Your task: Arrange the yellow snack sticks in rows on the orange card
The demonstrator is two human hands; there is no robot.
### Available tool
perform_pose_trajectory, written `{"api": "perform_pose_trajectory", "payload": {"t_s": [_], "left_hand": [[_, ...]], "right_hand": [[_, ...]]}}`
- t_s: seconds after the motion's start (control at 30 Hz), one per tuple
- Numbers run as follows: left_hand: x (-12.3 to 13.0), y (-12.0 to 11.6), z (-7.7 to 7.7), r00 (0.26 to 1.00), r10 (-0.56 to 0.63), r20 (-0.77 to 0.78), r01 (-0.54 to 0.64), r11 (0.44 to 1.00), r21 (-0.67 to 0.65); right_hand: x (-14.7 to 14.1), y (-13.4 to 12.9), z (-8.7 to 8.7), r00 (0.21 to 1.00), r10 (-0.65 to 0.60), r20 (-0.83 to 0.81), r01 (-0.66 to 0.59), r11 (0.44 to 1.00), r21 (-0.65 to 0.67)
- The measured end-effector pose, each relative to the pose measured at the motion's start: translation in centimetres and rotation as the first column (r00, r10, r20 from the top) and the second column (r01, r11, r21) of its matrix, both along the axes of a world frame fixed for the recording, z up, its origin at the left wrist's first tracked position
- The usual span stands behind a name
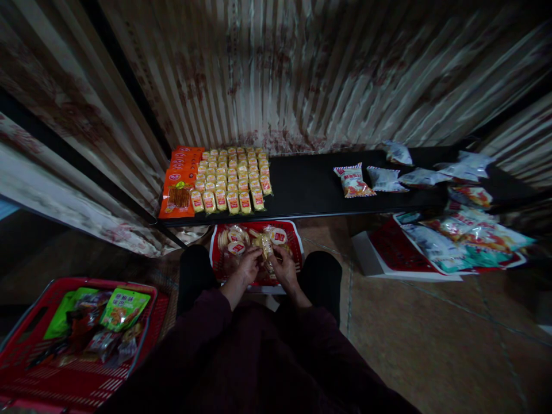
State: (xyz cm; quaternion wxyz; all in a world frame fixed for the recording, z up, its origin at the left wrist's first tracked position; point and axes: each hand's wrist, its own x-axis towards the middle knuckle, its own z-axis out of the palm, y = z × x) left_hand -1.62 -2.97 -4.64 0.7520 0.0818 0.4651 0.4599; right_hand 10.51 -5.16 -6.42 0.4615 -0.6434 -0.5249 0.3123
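Note:
Between my knees sits a red basket with a white rim [213, 253], holding round pale biscuits in clear wrappers with red-and-white labels [236, 247]. Over it, my left hand [249, 265] and my right hand [284, 269] are closed on a clear-wrapped biscuit packet [266, 247], one at each side. The fingers partly cover the packet, so its label cannot be made out. Just beyond the basket, on a black shelf [302, 184], several rows of small yellow wrapped cakes [233, 178] stand close together.
Orange snack bags [179, 184] lie at the shelf's left end. White-and-red puffed bags [353, 181] are scattered along its right. A tilted container of snack bags [461, 236] is at the right. A red shopping basket [150, 339] with green packets [125, 309] stands at the left.

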Motion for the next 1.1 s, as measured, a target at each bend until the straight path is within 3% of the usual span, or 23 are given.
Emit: {"api": "perform_pose_trajectory", "payload": {"t_s": [0.23,0.47,0.67,0.87,1.1], "left_hand": [[0.1,0.0,-0.1,0.999,0.013,-0.035,-0.013,1.000,-0.004],[0.6,-0.1,0.8,0.993,-0.001,-0.114,0.012,0.995,0.096],[0.9,-0.1,1.6,0.985,-0.027,-0.173,0.050,0.990,0.132],[1.2,0.1,2.0,0.979,-0.045,-0.198,0.085,0.977,0.197],[1.6,1.1,3.0,0.954,-0.012,-0.300,0.093,0.962,0.256]], "right_hand": [[0.3,0.1,-0.3,0.997,0.028,-0.068,-0.029,1.000,-0.010],[0.1,-0.3,0.4,0.991,0.020,-0.129,-0.032,0.995,-0.095],[0.2,-0.1,0.6,0.997,0.031,-0.073,-0.038,0.995,-0.094],[0.6,0.0,0.2,0.999,-0.039,0.004,0.039,0.999,-0.002],[0.9,1.2,0.1,0.965,-0.074,-0.253,0.063,0.997,-0.050]]}}
